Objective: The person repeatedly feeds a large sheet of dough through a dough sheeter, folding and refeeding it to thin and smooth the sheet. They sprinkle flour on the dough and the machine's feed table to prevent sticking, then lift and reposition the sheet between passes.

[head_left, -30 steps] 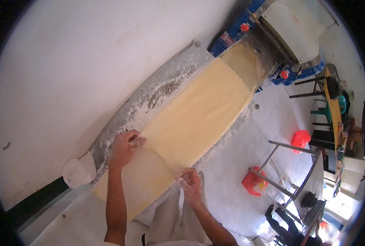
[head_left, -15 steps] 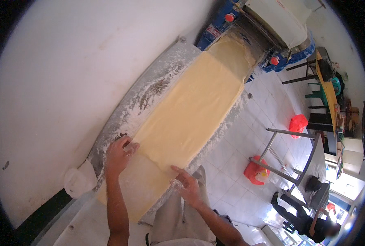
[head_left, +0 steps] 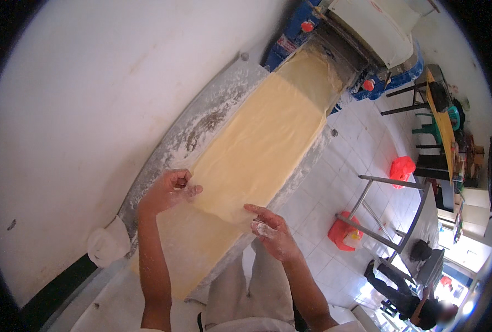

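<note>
A long, pale yellow dough sheet (head_left: 257, 144) lies along a floured metal table, and one layer ends in an uneven edge between my hands. Below that edge spreads a flatter, flour-dusted stretch of dough (head_left: 193, 243). My left hand (head_left: 171, 191) is at the sheet's left side, fingers curled and thumb apart from them; I see no dough between them. At the right side my right hand (head_left: 272, 231) has its index finger stretched toward the layer's edge, the other fingers bent. Flour coats both hands.
At the far end stands a blue and white roller machine (head_left: 362, 33) with red knobs, the dough reaching into it. The floured metal table (head_left: 202, 119) runs beside a white wall. Right are red plastic bags (head_left: 402, 166), a metal-framed table (head_left: 392, 180) and a person (head_left: 409, 290).
Both hands have moved up along the sheet, toward the machine, and slightly to the right. The layer's edge near them has shifted a little, baring more of the flatter dough at the left.
</note>
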Demonstrator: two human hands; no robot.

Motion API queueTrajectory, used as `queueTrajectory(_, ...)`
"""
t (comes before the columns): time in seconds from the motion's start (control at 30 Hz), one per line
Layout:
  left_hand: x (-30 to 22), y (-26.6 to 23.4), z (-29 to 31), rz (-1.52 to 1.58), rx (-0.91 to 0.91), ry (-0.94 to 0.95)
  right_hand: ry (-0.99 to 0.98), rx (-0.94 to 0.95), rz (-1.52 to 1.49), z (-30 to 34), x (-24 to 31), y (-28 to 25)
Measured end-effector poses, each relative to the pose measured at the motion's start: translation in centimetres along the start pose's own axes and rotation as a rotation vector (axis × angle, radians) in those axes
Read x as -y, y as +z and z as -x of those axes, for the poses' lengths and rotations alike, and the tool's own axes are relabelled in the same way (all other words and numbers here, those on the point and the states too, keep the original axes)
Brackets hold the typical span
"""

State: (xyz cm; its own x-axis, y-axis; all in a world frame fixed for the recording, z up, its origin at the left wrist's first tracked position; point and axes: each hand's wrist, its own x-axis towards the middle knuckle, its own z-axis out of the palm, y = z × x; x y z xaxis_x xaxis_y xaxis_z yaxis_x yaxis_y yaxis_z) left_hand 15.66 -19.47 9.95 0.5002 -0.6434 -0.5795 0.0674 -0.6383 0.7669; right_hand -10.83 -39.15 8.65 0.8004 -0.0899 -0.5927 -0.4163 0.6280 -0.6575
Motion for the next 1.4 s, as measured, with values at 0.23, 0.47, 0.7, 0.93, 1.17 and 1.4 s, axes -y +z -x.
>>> queueTrajectory(0.23, -5.2, -0.3, -1.7, 0.252, 0.042, 0.102, 0.135, 0.18, -0.14, 0.4, 6.7, -3.3)
queueTrajectory(0.47, -21.2, -1.5, -9.7, 0.347, -0.179, 0.313, -0.285, 0.094, 0.262, -1.6, 26.9, -8.4)
queueTrajectory(0.7, -37.7, -1.6, -17.6, 0.288, -0.112, 0.707, -0.699, 0.09, 0.346, -1.3, 43.0, -12.8)
queueTrajectory(0.93, -41.3, -1.9, -21.5, 0.254, -0.117, 0.723, -0.777, 0.194, 0.56, -1.9, 47.5, -17.5)
queueTrajectory(1.17, -37.0, 1.3, -19.7, 0.19, -0.411, 0.599, -0.719, 0.173, 0.486, -1.1, 42.0, -17.8)
queueTrajectory(1.4, -24.0, 1.5, -9.4, -0.016, -0.297, 0.246, -0.342, 0.284, 0.695, -0.4, 28.2, -12.3)
